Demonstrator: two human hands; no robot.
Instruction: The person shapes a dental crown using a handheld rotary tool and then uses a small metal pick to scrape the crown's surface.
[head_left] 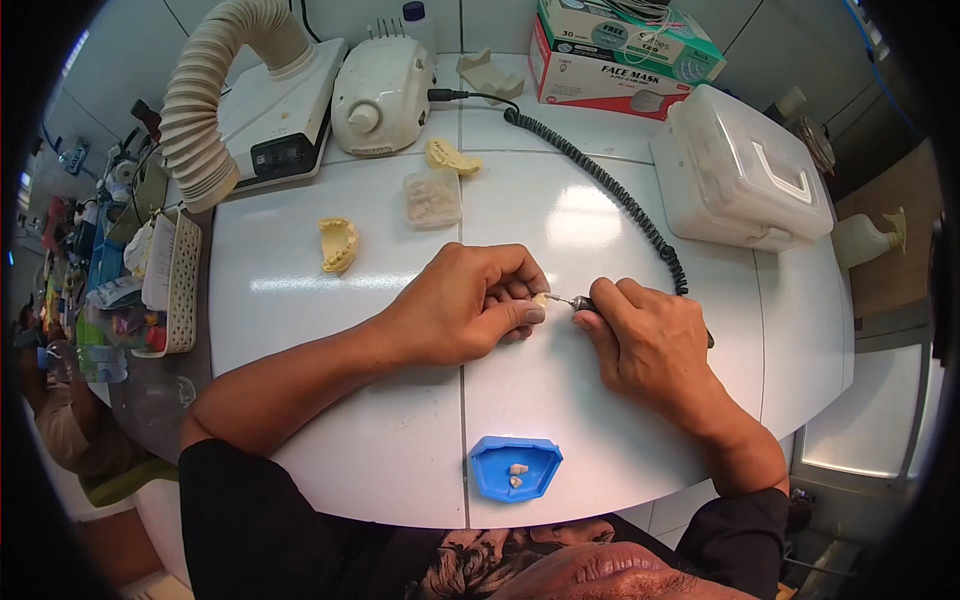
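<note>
My left hand [468, 305] rests on the white table [330, 330] and pinches a small cream tooth piece [540, 299] between thumb and fingertips. My right hand [645, 340] grips a slim metal handpiece [584, 303] whose burr tip touches that piece. A coiled black cord [610, 185] runs from the handpiece back to a white motor unit [383, 96]. Near the front edge lies a blue tray [487, 466] holding two small tooth pieces [517, 474].
A yellow dental cast [338, 244] lies left of centre, another [452, 157] beside a small clear box [432, 197]. A ribbed suction hose [205, 110] and its unit stand at back left. Face mask boxes [610, 55] and a white plastic case [738, 175] stand at right. A white basket [180, 285] hangs at the left edge.
</note>
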